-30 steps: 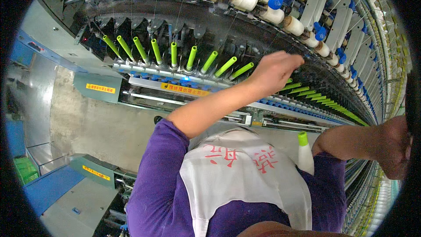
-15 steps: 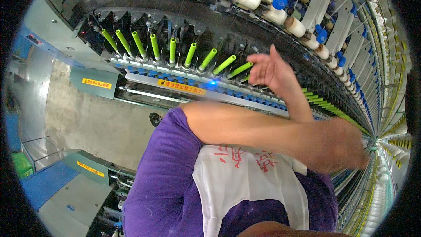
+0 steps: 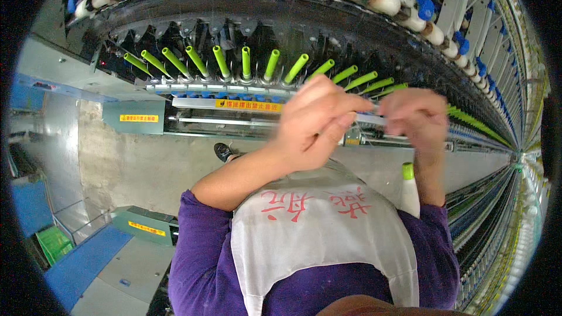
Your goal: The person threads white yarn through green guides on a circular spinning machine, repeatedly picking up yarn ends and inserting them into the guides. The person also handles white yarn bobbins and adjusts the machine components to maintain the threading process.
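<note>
My left hand (image 3: 319, 123) and right hand (image 3: 413, 118) pinched pale tube (image 3: 370, 119); risk: slip onto green spindles (image 3: 246, 63) at 12 o'clock.

Both hands, left hand (image 3: 313, 122) and right hand (image 3: 414, 117), now together, fingertips close.

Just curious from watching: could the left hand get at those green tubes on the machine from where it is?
Probably yes. The left hand hovers right in front of the green tubes, with nothing between them.
</note>
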Tool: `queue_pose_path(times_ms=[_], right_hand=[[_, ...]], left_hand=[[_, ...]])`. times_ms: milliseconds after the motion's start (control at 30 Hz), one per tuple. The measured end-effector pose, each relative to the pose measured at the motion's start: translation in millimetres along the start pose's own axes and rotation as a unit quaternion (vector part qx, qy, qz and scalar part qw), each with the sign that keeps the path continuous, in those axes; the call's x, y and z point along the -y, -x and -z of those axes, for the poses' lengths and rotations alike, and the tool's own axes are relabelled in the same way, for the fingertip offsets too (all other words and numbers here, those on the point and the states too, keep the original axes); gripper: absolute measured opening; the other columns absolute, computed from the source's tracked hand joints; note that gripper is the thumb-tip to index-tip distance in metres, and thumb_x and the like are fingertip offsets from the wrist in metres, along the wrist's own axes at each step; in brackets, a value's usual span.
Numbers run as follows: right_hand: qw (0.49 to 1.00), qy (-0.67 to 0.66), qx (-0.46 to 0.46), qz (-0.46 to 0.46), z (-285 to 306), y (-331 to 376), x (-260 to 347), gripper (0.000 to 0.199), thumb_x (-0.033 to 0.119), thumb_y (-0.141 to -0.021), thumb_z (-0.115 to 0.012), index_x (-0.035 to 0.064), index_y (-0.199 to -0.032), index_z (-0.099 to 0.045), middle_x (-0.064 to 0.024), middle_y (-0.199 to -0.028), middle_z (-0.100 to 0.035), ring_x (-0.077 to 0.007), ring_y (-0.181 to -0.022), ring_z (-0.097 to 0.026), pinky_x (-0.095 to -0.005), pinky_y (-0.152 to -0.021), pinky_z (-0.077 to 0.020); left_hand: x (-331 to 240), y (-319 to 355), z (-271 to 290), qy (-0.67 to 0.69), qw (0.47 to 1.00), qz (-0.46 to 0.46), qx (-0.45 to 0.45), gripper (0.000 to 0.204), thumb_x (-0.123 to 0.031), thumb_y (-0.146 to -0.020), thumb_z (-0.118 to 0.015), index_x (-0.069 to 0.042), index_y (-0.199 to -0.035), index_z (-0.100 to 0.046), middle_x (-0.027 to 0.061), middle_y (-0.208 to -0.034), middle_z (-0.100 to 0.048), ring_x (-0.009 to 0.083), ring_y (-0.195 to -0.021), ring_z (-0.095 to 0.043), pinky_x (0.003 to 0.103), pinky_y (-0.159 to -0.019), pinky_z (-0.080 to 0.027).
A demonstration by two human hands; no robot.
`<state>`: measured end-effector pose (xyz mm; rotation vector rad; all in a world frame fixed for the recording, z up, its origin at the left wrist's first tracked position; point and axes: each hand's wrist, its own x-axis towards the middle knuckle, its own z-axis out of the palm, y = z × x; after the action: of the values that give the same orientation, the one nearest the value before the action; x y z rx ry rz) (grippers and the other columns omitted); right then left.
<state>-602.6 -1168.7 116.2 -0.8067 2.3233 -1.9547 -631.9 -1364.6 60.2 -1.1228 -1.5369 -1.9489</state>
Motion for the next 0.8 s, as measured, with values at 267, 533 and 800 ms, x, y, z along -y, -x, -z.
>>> queue_pose_path(times_ms=[267, 533, 800], right_hand=[[0.916, 0.136, -0.346, -0.15, -63, 41, -41, 0.024, 0.025, -0.082, -0.056, 0.0055, -0.093, -0.066, -0.008, -0.074, -0.063, -0.0209, -0.072, -0.061, -0.0318, -0.072, -0.0491], [0.946, 0.095, 0.173, -0.259, -38, 77, -145, 0.031, 0.031, -0.079, -0.058, 0.0029, -0.091, -0.064, -0.0073, -0.084, -0.062, -0.0177, -0.081, -0.058, -0.0303, -0.073, -0.0479], [0.815, -0.199, 0.049, -0.542, -20, 111, -224, 0.024, 0.026, -0.081, -0.064, 0.0023, -0.077, -0.062, -0.0008, -0.073, -0.059, -0.0074, -0.068, -0.052, -0.0227, -0.064, -0.0431]], left_hand=[[-3, 5, -54, 0.104, 0.961, 0.055, 0.251, 0.036, -0.012, -0.073, -0.062, 0.0, -0.107, -0.058, 0.0159, -0.102, -0.057, 0.0297, -0.099, -0.052, 0.039, -0.087, -0.042], [29, 36, -97, 0.335, 0.767, 0.263, 0.48, 0.027, -0.024, -0.081, -0.062, -0.001, -0.095, -0.064, 0.0119, -0.085, -0.065, 0.0181, -0.078, -0.06, 0.029, -0.072, -0.046], [94, 131, 23, 0.243, 0.728, 0.603, 0.217, 0.011, -0.016, -0.085, -0.059, -0.006, -0.086, -0.063, -0.0007, -0.081, -0.061, 0.0091, -0.074, -0.053, 0.025, -0.068, -0.042]])
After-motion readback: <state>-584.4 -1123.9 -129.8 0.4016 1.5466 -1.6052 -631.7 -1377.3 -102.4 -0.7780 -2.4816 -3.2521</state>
